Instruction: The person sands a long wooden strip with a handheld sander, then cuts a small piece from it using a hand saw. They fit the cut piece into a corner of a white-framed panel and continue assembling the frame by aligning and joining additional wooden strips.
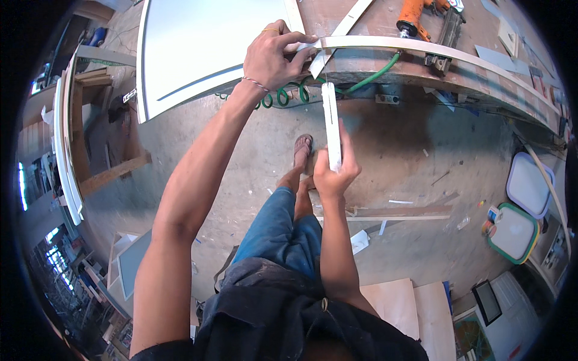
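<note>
At the bench edge, my left hand [271, 57] has its thumb and fingers closed on the end of a long, thin white strip [415, 44]. That strip runs to the right along the bench. Under its held end lies a pale, slanting slat [343, 33] with a pointed tip. Below the bench edge, my right hand [337, 177] grips a narrow white bar [330, 117] with a dark slot along it; its exact kind I cannot make out. The bar points up toward the strip, and a faint thin line shows between them.
A large white panel [205, 45] lies on the bench [385, 72] at left. An orange nail gun [412, 18] rests at far right, with a green coiled hose [373, 78] along the edge. Wood offcuts [403, 218] and two stools [512, 231] stand or lie on the floor.
</note>
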A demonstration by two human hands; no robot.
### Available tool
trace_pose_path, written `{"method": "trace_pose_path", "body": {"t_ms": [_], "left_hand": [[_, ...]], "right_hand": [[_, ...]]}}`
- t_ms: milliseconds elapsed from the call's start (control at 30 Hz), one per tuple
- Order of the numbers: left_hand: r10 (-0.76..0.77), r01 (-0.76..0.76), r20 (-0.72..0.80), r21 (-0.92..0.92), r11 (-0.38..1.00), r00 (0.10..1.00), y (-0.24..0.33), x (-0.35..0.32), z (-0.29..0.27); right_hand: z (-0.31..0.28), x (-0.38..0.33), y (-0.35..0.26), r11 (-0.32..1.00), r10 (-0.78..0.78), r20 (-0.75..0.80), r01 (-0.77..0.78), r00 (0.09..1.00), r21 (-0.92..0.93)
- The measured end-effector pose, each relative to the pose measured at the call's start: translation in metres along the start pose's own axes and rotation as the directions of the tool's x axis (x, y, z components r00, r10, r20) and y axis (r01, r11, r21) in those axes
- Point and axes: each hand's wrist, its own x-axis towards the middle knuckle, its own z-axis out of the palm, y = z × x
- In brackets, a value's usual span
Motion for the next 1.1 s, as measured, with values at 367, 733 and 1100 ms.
{"method": "trace_pose_path", "body": {"t_ms": [367, 733, 1100], "left_hand": [[-0.006, 0.006, 0.012, 0.021, 1.000, 1.000, -0.002, -0.002, -0.002], [-0.043, 0.043, 0.009, -0.029, 0.999, 0.999, -0.004, 0.002, -0.001], [-0.073, 0.075, 0.047, -0.050, 0.996, 0.996, -0.002, 0.002, -0.004]], "right_hand": [[-0.015, -0.018, 0.015, 0.999, -0.028, -0.003, 0.028, 1.000, -0.022], [-0.030, -0.057, 0.025, 0.995, -0.091, -0.045, 0.090, 0.995, -0.037], [-0.025, -0.044, 0.020, 1.000, -0.006, 0.005, 0.006, 1.000, 0.018]]}}
